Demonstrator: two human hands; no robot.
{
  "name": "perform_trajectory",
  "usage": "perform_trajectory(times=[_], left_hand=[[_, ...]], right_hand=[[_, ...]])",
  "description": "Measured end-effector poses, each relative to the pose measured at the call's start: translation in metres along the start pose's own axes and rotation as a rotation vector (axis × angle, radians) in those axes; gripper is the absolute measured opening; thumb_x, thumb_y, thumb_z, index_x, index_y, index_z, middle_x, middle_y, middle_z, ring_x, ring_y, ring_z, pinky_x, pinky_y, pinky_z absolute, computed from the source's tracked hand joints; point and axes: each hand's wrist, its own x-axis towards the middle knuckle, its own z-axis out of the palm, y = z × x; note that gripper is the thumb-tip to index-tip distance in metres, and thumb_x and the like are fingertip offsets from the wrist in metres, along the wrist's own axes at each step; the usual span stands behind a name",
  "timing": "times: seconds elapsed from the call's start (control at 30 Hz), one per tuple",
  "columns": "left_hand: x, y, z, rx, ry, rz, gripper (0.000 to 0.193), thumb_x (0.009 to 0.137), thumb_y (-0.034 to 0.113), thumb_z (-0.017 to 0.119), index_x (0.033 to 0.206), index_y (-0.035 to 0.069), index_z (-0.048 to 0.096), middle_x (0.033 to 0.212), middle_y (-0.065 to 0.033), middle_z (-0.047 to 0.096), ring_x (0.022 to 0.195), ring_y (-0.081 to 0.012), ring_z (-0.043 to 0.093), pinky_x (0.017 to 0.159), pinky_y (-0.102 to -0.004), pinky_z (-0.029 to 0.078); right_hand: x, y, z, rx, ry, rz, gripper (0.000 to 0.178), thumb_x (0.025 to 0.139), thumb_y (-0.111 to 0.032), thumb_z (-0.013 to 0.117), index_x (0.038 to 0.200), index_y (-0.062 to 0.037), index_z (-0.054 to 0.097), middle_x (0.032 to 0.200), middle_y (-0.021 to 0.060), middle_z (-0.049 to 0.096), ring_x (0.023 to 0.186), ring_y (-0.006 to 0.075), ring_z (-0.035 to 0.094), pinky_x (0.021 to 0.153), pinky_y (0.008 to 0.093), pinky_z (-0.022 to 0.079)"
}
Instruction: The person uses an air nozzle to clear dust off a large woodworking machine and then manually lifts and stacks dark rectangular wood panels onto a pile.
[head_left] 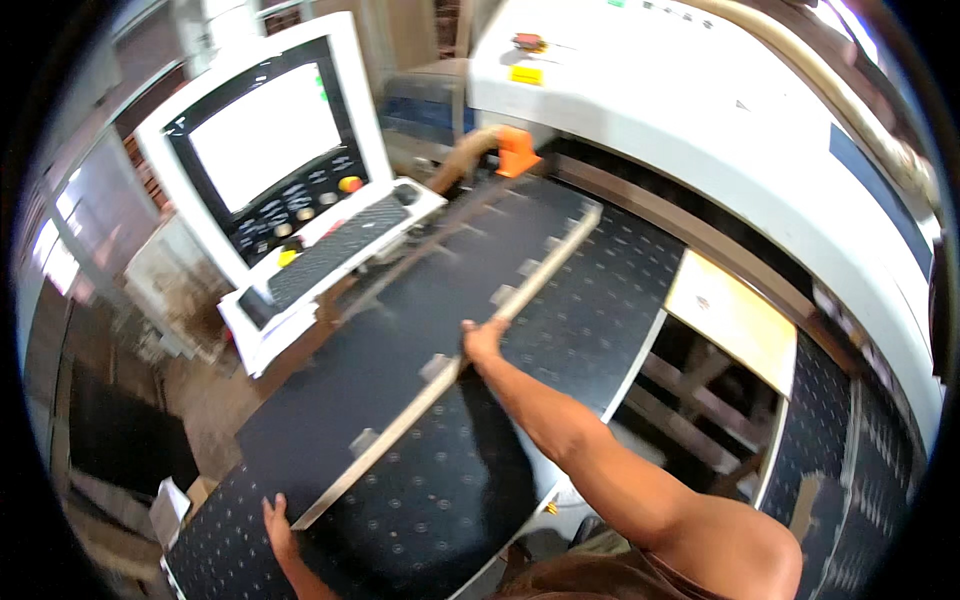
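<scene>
A long dark panel (390, 310) with a pale narrow edge lies slantwise on a black table dotted with small round studs (400, 500). Several small greyish tabs show along that pale edge. My right hand (484, 342) is closed over the edge around its middle, with the arm reaching in from the lower right. At the near end of the panel, my left hand (280, 525) touches the corner, its visible fingers apart. The undersides of both hands are hidden.
A control console (265, 140) with screen, keyboard (340, 250) and buttons stands left of the table. A large white machine body (690, 110) spans the far right, with an orange fitting (516, 152) at its near end. A light wooden board (732, 315) bridges an opening at right.
</scene>
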Motion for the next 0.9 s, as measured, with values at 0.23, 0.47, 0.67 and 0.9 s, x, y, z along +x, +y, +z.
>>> perform_trajectory(times=[0.23, 0.47, 0.67, 0.9], left_hand=[[-0.104, 0.066, 0.107, 0.793, 0.879, 0.784, 0.071, 0.093, 0.041, 0.072, 0.134, -0.012, 0.05, 0.125, -0.0301, 0.061, 0.107, -0.0427, 0.063, 0.094, -0.0528, 0.052], [-0.371, 0.094, 0.592, 0.533, -0.675, 0.944, 0.072, 0.092, 0.019, 0.067, 0.149, -0.008, 0.033, 0.156, -0.0286, 0.032, 0.146, -0.0413, 0.03, 0.122, -0.0477, 0.02], [-0.522, 0.124, 0.953, 0.805, -1.193, 1.445, 0.083, 0.099, 0.046, 0.057, 0.155, -0.005, 0.024, 0.161, -0.0298, 0.022, 0.149, -0.0453, 0.021, 0.121, -0.056, 0.015], [-0.579, 0.154, 1.129, 1.091, -1.021, 1.513, 0.074, 0.105, 0.048, 0.037, 0.159, 0.002, 0.015, 0.164, -0.0212, 0.023, 0.152, -0.0382, 0.018, 0.12, -0.0602, 0.014]], right_hand=[[0.023, 0.037, -0.265, -0.031, -0.247, -0.266, 0.09, 0.1, -0.057, 0.052, 0.153, 0.0095, 0.025, 0.159, 0.0314, 0.026, 0.151, 0.0374, 0.025, 0.123, 0.0416, 0.021], [0.158, 0.175, -0.862, 0.214, 1.14, -0.205, 0.047, 0.097, -0.012, 0.056, 0.14, 0.0044, 0.049, 0.147, 0.024, 0.048, 0.136, 0.0308, 0.047, 0.11, 0.0356, 0.038], [0.282, 0.219, -1.105, -0.166, 0.953, 0.232, 0.052, 0.095, -0.028, 0.062, 0.132, 0.0085, 0.054, 0.132, 0.0324, 0.057, 0.121, 0.0456, 0.056, 0.103, 0.0474, 0.043], [0.413, 0.304, -1.229, -0.258, 0.724, 0.21, 0.051, 0.096, -0.029, 0.059, 0.131, 0.0089, 0.055, 0.132, 0.0305, 0.058, 0.12, 0.0429, 0.057, 0.102, 0.0454, 0.043]])
